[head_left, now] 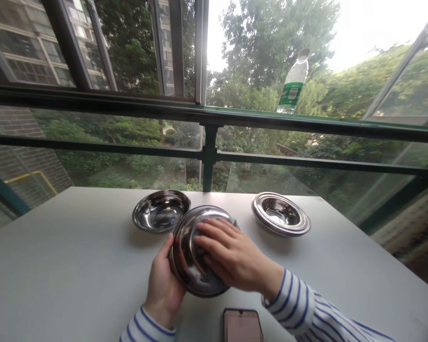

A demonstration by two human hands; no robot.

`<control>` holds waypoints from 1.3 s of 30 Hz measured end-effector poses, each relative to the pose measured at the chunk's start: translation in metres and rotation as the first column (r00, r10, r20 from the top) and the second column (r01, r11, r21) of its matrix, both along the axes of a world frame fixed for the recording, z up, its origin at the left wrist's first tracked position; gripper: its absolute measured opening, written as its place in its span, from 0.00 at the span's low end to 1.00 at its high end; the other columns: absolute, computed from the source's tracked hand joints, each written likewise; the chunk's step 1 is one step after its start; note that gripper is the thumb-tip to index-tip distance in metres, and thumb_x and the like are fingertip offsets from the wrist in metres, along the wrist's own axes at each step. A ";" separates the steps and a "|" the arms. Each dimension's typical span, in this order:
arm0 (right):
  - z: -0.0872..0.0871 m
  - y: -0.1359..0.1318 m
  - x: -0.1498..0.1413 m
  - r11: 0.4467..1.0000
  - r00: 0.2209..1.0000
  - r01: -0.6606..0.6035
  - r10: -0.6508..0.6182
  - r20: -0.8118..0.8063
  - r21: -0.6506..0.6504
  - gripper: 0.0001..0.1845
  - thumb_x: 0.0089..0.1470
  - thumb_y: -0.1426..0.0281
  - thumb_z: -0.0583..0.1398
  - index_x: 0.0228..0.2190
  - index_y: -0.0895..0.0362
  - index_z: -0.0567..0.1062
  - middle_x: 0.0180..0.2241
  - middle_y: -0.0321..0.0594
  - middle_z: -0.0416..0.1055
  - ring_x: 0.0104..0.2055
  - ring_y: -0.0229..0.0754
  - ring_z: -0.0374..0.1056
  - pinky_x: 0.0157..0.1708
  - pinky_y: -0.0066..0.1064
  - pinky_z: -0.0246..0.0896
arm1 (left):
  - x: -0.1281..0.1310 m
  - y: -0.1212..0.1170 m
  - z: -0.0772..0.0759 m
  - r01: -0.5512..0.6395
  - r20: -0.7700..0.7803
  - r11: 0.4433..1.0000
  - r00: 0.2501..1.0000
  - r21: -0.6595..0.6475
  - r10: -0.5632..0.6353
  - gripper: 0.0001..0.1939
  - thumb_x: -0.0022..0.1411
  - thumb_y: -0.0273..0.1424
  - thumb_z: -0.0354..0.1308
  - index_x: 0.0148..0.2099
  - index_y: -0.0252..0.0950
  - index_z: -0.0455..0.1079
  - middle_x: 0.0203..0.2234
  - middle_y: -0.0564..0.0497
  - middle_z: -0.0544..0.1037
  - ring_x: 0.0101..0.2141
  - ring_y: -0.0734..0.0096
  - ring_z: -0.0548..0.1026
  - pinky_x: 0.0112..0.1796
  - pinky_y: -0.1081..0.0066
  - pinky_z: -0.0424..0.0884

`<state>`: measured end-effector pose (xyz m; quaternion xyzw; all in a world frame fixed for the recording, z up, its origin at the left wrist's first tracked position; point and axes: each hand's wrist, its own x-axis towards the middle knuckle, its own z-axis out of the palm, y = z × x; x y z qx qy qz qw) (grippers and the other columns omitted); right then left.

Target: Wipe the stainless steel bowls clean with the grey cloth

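A shiny stainless steel bowl (189, 237) is tilted over the table, its rounded underside turned up toward me. My left hand (166, 280) grips its left rim, thumb along the edge and the other fingers hidden beneath. Across the underside lies my right hand (231, 254), fingers pressed together and slightly bent. A bit of grey material (236, 223), which looks like a cloth, shows past the fingertips' upper edge; most of it is hidden under the palm. Just behind the held bowl, to the left, stands another steel bowl (160, 211), facing up.
At the back right of the white table (74, 266), several steel bowls appear nested in a stack (281, 213). A phone (242, 325) lies at the near edge. A plastic bottle (292, 88) with a green label stands on the window rail (146, 111) beyond the table.
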<state>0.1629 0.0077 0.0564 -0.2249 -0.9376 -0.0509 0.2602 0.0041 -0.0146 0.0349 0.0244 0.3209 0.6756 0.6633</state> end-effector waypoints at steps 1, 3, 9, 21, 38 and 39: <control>0.002 0.008 0.005 0.998 0.998 0.053 -0.054 -0.026 -0.030 0.20 0.59 0.67 0.50 0.52 0.60 0.64 0.56 0.47 0.60 0.60 0.48 0.50 0.59 0.45 0.49 | 0.001 0.000 0.000 -0.006 -0.004 1.000 1.000 -0.005 0.006 0.14 0.62 0.26 0.47 0.36 0.27 0.74 0.29 0.42 0.80 0.35 0.62 0.79 0.42 0.61 0.73; 0.006 0.020 0.011 0.983 0.979 0.155 -0.166 -0.118 -0.099 0.19 0.60 0.69 0.48 0.51 0.61 0.64 0.54 0.51 0.62 0.58 0.47 0.54 0.56 0.42 0.55 | 0.003 0.000 0.001 -0.003 -0.006 1.000 1.000 -0.017 0.003 0.14 0.62 0.27 0.48 0.36 0.28 0.74 0.30 0.42 0.81 0.35 0.61 0.78 0.42 0.60 0.73; 0.003 0.002 -0.019 0.998 0.995 0.058 -0.061 -0.082 -0.034 0.20 0.58 0.68 0.51 0.51 0.61 0.64 0.55 0.49 0.61 0.60 0.48 0.50 0.58 0.45 0.49 | -0.001 0.001 0.002 -0.029 -0.009 1.000 1.000 -0.003 0.029 0.15 0.63 0.26 0.46 0.36 0.27 0.74 0.29 0.43 0.81 0.33 0.65 0.79 0.41 0.65 0.73; -0.013 -0.004 0.027 0.994 0.988 0.108 -0.109 -0.113 -0.014 0.19 0.58 0.72 0.51 0.51 0.61 0.63 0.55 0.51 0.60 0.61 0.48 0.49 0.57 0.46 0.52 | 0.001 -0.002 0.003 0.011 -0.036 1.000 0.999 -0.017 -0.012 0.13 0.61 0.27 0.49 0.40 0.28 0.74 0.32 0.43 0.81 0.37 0.60 0.78 0.44 0.60 0.72; -0.007 -0.022 -0.030 0.969 0.983 -0.168 0.151 0.101 0.183 0.17 0.58 0.73 0.49 0.46 0.62 0.69 0.52 0.44 0.65 0.59 0.46 0.52 0.61 0.42 0.43 | -0.003 -0.005 0.000 0.185 0.050 0.983 0.981 0.017 -0.185 0.16 0.63 0.30 0.47 0.29 0.28 0.73 0.22 0.45 0.77 0.32 0.64 0.78 0.41 0.66 0.73; -0.003 -0.020 -0.032 0.967 0.980 -0.180 0.160 0.118 0.181 0.16 0.58 0.72 0.48 0.44 0.61 0.70 0.51 0.44 0.66 0.57 0.45 0.54 0.60 0.41 0.45 | -0.002 -0.006 0.001 0.184 0.041 0.983 0.982 0.023 -0.184 0.16 0.63 0.30 0.47 0.29 0.28 0.73 0.21 0.46 0.77 0.33 0.65 0.78 0.41 0.67 0.73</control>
